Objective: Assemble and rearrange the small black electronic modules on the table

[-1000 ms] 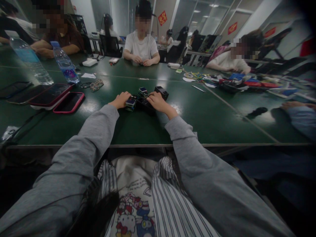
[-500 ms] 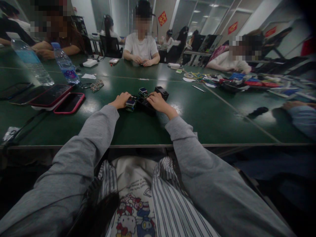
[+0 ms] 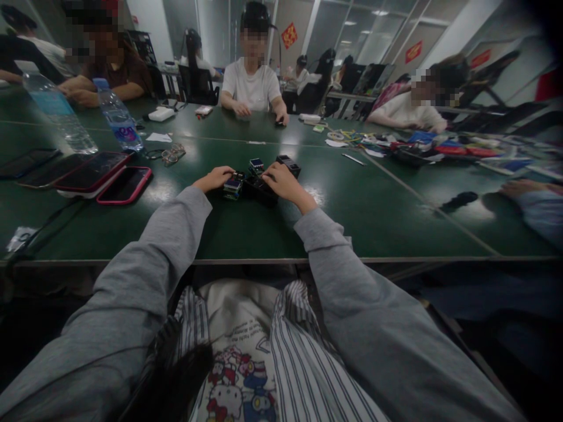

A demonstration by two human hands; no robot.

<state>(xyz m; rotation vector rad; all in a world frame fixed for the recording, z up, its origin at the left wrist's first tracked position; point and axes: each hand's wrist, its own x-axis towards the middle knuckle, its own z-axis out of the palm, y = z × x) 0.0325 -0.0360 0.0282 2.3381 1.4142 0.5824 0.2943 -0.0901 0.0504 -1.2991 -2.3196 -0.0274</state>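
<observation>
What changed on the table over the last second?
Little. Across the table, the person in the white shirt moved one hand from in front of the chest out to the side, onto a small dark object. The left hand and right hand stayed on the cluster of small black modules; phones and bottles unmoved.

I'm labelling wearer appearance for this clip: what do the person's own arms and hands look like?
Both arms wear loose, plain grey long sleeves, the left sleeve and the right sleeve, ending at the wrists. The left hand and right hand are bare: no gloves, rings or watch visible.
</observation>
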